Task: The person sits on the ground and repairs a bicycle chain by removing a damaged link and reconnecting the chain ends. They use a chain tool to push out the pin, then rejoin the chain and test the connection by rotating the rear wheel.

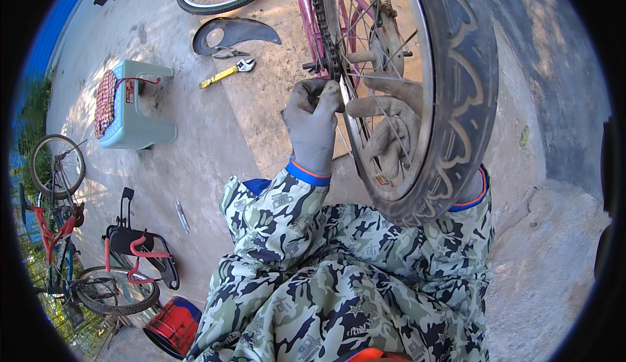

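Note:
A bicycle wheel with a patterned dark tire [463,101] stands before me, mounted on a pink frame [304,3]. The chain [321,23] runs down beside it. My gloved left hand [312,111] is closed at the axle end below the chain, thumb and fingers pinched; what they grip is hidden. My gloved right hand [388,120] is behind the spokes, two fingers stretched toward the hub [365,59] and the others curled, with no held object visible. The tire hides part of that hand and wrist.
A yellow-handled adjustable wrench [225,75], a dark curved guard [257,32] and a loose wheel [225,6] lie beyond. At left are a pale stool [147,134], bicycles [59,231], a black seat with red bars [130,241], a silver tool [182,217] and a red bucket [169,329].

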Tool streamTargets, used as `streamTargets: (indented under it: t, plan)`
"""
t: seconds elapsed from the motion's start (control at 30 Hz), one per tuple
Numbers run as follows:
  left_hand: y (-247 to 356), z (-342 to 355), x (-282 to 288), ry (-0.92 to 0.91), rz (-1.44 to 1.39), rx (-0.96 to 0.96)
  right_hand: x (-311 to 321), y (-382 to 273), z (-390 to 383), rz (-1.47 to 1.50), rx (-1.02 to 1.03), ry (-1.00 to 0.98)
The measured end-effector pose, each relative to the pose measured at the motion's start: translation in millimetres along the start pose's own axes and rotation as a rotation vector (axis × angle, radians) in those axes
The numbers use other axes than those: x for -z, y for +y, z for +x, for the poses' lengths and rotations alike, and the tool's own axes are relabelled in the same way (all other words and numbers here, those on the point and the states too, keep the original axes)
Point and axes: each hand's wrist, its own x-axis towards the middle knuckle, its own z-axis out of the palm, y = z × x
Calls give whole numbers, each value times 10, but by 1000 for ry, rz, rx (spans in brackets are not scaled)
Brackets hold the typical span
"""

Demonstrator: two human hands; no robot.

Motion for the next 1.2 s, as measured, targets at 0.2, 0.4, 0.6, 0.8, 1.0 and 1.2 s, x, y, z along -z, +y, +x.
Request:
streamTargets:
  t: [0.2, 0.4, 0.6, 0.8, 1.0, 1.2]
  plan:
    - [104, -67, 54, 21, 82, 40, 53, -43, -97, 605, -208, -212]
    - [155, -25, 41, 72, 7, 44, -9, -103, -107, -61, -171, 7]
    - [186, -63, 33, 201, -38, -72, -241, -335, -274, -167, -64, 367]
    - [239, -135, 47, 193, 14, -186, -263, -521, -178, -568, 226, 485]
    - [294, -266, -34, 202, 259, -143, 97, -425, 1, -519, 286, 876]
    - [452, -178, 214, 201, -184, 215, 452, -99, -225, -527, 150, 1082]
